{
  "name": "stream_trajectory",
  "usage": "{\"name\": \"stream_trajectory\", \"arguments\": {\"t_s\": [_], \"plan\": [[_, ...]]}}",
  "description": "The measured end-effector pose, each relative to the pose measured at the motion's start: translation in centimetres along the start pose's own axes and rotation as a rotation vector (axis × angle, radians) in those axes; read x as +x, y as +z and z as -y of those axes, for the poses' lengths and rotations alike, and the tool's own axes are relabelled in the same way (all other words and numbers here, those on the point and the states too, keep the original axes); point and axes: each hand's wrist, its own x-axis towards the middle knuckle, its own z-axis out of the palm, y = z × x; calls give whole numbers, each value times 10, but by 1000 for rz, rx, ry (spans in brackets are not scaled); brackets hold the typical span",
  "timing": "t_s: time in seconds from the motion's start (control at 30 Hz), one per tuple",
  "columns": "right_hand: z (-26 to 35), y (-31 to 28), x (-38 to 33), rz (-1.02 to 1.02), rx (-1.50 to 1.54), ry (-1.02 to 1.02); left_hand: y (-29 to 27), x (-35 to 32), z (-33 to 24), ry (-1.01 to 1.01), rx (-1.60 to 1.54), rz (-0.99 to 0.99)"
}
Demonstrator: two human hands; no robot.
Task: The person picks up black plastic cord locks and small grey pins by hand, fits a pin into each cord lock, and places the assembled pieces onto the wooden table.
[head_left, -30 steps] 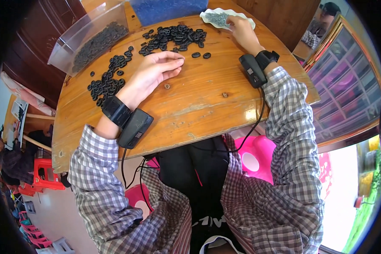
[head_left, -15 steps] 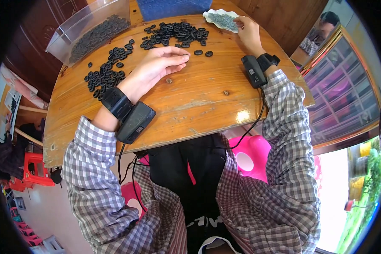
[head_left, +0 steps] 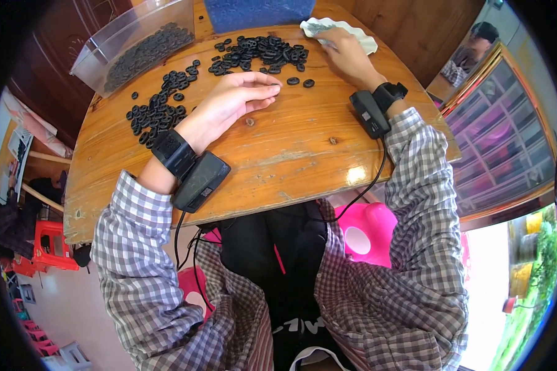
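Observation:
My left hand (head_left: 236,102) hovers over the middle of the table, thumb and fingertips pinched together; a small dark bit shows at the tips, its kind unclear. Just right of these fingertips lie two loose black oval rings (head_left: 301,82). Beyond them spreads a heap of similar black rings (head_left: 260,51). At the far right, my right hand (head_left: 348,54) reaches over a white wavy-edged dish (head_left: 367,44), fingers stretched onto small grey pieces (head_left: 316,28) at its left side. The hand covers part of the dish, and its fingertips are partly hidden.
A clear plastic bin (head_left: 96,68) of black rings stands far left, and a blue container (head_left: 260,13) at the back. Another ring pile (head_left: 158,114) lies beside my left wrist. Cables (head_left: 377,170) hang from both wrist devices. A drawer cabinet (head_left: 501,136) stands right.
My right hand has moved left from the dish's right edge across it; the bare right part of the dish now shows. My left hand keeps its pinch nearly in place.

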Motion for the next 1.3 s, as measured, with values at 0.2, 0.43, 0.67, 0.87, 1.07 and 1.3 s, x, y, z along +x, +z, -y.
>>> {"name": "stream_trajectory", "arguments": {"t_s": [0.2,0.43,0.67,0.87,1.07,1.3], "plan": [[-4,23,1,159,-209,-78,6,0,-2,-5,20,15],[-3,32,7,273,-235,23,4,1,-1,-18,24,36],[3,19,3,136,-191,-48,5,-1,-3,-17,26,18],[15,8,5,46,-226,-78,1,0,0,37,-87,-54],[34,-6,10,29,-135,2,3,2,1,16,-141,-93],[101,-22,16,161,640,-62,-2,1,6,61,-211,-180]]}}
